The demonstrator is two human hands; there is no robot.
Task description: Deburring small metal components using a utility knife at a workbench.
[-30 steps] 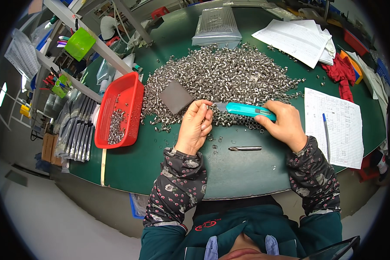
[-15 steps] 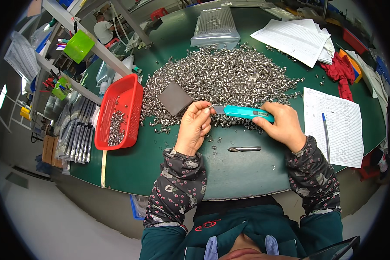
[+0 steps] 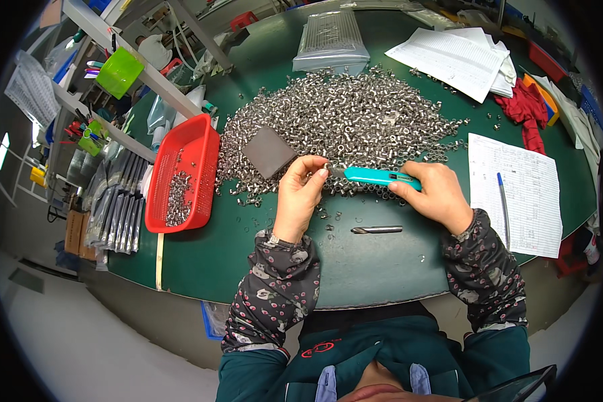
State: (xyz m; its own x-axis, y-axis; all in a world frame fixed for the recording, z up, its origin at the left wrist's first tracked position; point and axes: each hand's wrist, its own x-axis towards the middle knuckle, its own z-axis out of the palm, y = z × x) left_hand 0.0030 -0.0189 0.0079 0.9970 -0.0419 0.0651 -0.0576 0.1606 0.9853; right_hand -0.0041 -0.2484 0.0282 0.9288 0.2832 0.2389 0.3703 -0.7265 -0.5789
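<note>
— What's in the fingers right now?

— The left hand [image 3: 300, 194] has its fingertips pinched together on 1 small metal piece [image 3: 326, 167], held up just off the bench at the near edge of the big heap. The right hand [image 3: 435, 194] is closed round a teal knife [image 3: 380, 177], fingers wrapped along the handle, and the blade end points left, right up against that pinched piece. It looks to me as though the knife is being used to scrape or trim it, which is why the 2 hands are brought so close.

— And the rest of the pieces?

— The heap of small metal pieces [image 3: 355, 120] spreads across the middle of the green bench [image 3: 382, 268], within easy reach of both hands. A dark grey block [image 3: 268, 151] lies on the heap's left edge, just beyond the left hand. Further left, touching the heap, is a red tray [image 3: 195, 144] with a smaller lot of the same pieces in it, probably sorted ones.

— Anything near the front edge?

— 1 drill bit [image 3: 376, 230] lies on its own between the forearms, apart from both hands. At the right edge sits a printed sheet [image 3: 515, 194] with a blue pen [image 3: 503, 204] on it. Toward the far edge there's a clear bag [image 3: 331, 37] and a stack of papers [image 3: 459, 60].
</note>
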